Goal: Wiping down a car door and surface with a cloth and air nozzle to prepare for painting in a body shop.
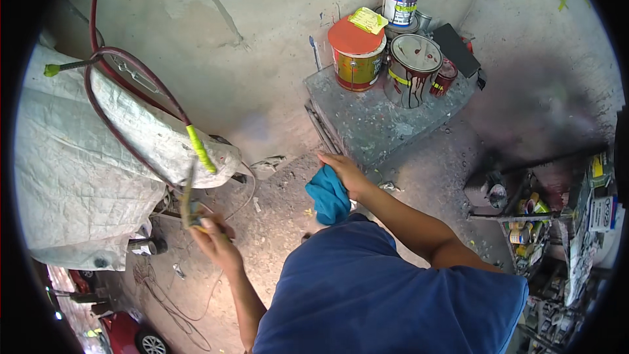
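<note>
My right hand is closed on a crumpled blue cloth, which hangs below the fingers in front of my body. My left hand is off to the left, its fingers wrapped round a slim yellowish tool. Motion blurs this tool, so its exact kind does not show. Just above it hangs a dark red hose, looped and bound with yellow-green tape near its lower part. I cannot tell whether the tool joins the hose.
A paint-spotted stand bears several paint cans, one with an orange lid. At left, a pale sheet drapes over a large object. Cluttered shelves stand at right. A thin cable lies on the floor; a red car shows lower left.
</note>
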The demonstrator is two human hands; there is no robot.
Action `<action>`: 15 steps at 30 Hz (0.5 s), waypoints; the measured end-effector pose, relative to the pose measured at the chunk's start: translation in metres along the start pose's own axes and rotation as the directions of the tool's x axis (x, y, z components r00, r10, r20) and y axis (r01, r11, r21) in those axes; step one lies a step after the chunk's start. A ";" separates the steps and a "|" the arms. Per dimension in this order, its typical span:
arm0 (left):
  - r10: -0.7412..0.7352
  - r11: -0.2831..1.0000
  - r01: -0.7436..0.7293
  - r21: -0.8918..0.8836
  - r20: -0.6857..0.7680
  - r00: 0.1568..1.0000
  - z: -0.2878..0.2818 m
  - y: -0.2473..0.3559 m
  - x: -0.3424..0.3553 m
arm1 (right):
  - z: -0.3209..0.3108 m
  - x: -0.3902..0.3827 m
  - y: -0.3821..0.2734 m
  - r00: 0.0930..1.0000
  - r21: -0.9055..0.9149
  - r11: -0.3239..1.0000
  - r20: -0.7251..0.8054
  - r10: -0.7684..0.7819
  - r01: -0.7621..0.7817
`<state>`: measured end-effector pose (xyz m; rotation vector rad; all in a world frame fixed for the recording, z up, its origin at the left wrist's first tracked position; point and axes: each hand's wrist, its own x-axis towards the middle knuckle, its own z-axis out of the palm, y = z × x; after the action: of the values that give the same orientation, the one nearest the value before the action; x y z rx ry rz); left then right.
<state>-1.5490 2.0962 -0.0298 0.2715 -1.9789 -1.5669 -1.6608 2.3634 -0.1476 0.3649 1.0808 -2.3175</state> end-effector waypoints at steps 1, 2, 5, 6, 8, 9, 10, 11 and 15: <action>-0.129 0.992 0.129 -0.002 0.043 0.991 0.007 -0.005 -0.013 | -0.008 0.000 -0.002 0.999 -0.119 0.992 0.025 -0.037 0.040; -0.218 0.976 0.217 0.018 0.078 0.973 0.017 -0.004 -0.025 | -0.010 -0.003 -0.004 0.996 -0.236 0.968 0.059 -0.070 0.082; -0.397 0.908 0.417 -0.036 0.245 0.885 0.042 -0.029 -0.042 | 0.004 -0.013 -0.006 0.987 -0.384 0.914 0.143 -0.079 0.129; -0.442 0.874 0.475 -0.099 0.243 0.864 0.052 -0.034 -0.047 | 0.009 -0.016 -0.002 0.979 -0.448 0.880 0.191 -0.077 0.157; -0.534 0.657 0.626 -0.419 0.328 0.780 0.082 -0.022 -0.051 | 0.022 -0.011 0.029 0.973 -0.474 0.854 0.177 -0.146 0.214; -0.521 0.624 0.667 -0.407 0.420 0.743 0.084 -0.027 -0.053 | 0.037 -0.011 0.042 0.972 -0.368 0.901 0.032 -0.235 0.230; -0.500 0.591 0.706 -0.389 0.510 0.700 0.085 -0.036 -0.056 | 0.045 -0.013 0.051 0.945 -0.260 0.930 -0.125 -0.301 0.262; -0.530 0.549 0.769 -0.329 0.574 0.624 0.081 -0.045 -0.059 | 0.047 -0.016 0.058 0.990 0.034 0.990 -0.042 -0.133 0.135; -0.594 0.625 0.711 -0.322 0.393 0.701 0.063 -0.049 -0.084 | 0.085 -0.051 0.048 0.998 0.253 0.966 0.046 0.042 -0.052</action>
<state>-1.5270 2.1761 -0.1105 0.7017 -1.6791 -2.6097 -1.5922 2.2916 -0.1002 0.4336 0.7472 -2.4146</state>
